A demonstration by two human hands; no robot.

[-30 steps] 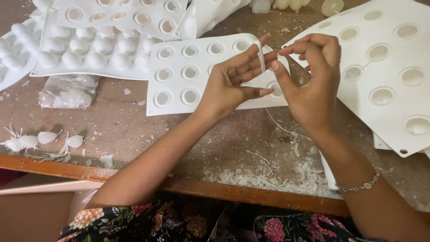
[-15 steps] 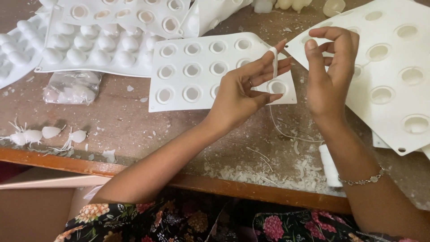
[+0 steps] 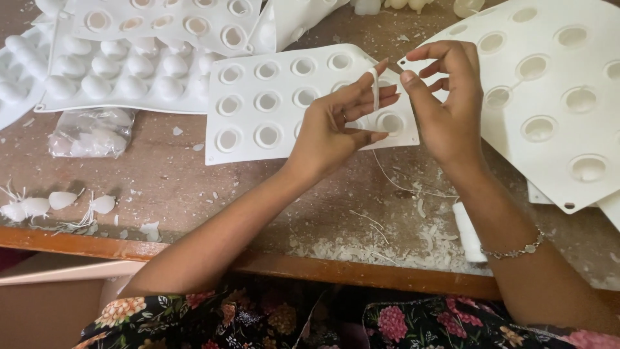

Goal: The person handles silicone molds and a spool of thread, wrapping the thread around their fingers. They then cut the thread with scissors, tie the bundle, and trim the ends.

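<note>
My left hand [image 3: 332,126] is raised over a white mould [image 3: 271,106] that has round holes. Its fingers stretch out to the right, and a white thread [image 3: 374,84] is looped around two of them. Just to the right, my right hand [image 3: 445,106] pinches the same thread between thumb and forefinger, close to the left fingertips. The thread trails down across the table to a white spool [image 3: 466,232] lying beside my right forearm.
A large white mould [image 3: 555,97] lies on the right and several more [image 3: 129,58] at the back left. A clear bag of wax pieces [image 3: 90,132] and small wax shapes with wicks [image 3: 39,207] sit on the left. Wax flakes [image 3: 361,249] litter the wooden table edge [image 3: 310,268].
My right hand lifted away to the right and up, then came back down beside the left fingertips, carrying the thread around them. The left hand stayed nearly still.
</note>
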